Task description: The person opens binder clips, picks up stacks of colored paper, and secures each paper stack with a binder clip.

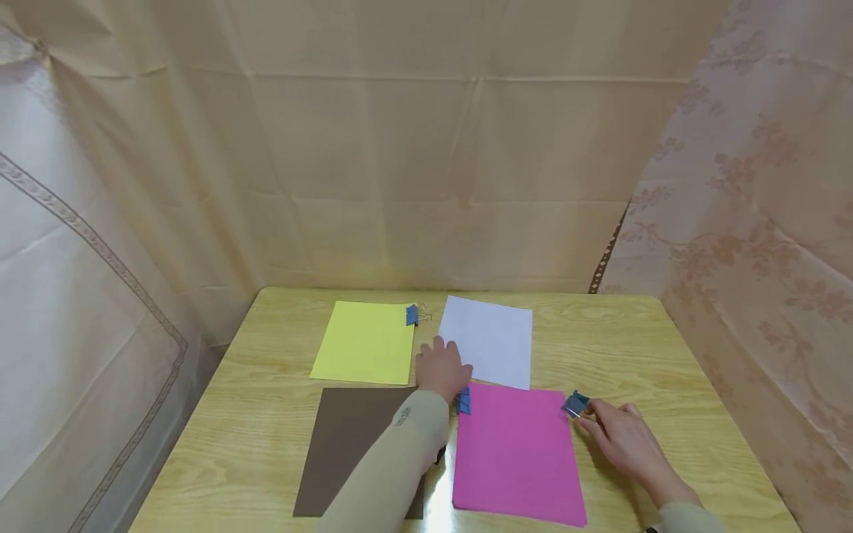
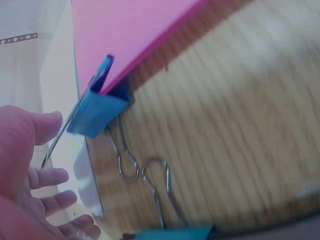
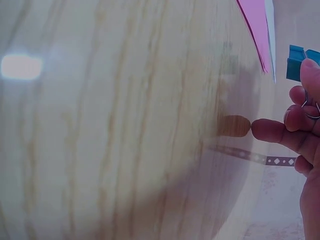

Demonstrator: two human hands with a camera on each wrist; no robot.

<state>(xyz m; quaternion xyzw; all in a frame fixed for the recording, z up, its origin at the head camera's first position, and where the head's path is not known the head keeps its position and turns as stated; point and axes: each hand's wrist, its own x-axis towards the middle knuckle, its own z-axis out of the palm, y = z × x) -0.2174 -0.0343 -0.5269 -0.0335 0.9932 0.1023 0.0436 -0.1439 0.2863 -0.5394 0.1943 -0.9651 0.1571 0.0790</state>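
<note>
In the head view, my left hand (image 1: 443,368) lies between the white paper (image 1: 489,340) and the stack of pink paper (image 1: 520,451). A blue binder clip (image 1: 463,400) sits on the pink stack's upper left corner. In the left wrist view, the thumb and fingers are spread apart beside that clip (image 2: 97,112) and its wire handle; whether they touch the handle, I cannot tell. My right hand (image 1: 623,437) pinches another blue binder clip (image 1: 576,404) by its wire handles, at the pink stack's upper right corner. The right wrist view shows this clip (image 3: 296,62) above the fingers.
Yellow paper (image 1: 365,342) with a blue binder clip (image 1: 412,314) on its right corner lies at the back left. Dark brown paper (image 1: 349,444) is in front, partly under my left forearm. Another clip (image 2: 172,234) shows at the left wrist view's bottom edge. Cloth curtains (image 1: 426,148) surround the table.
</note>
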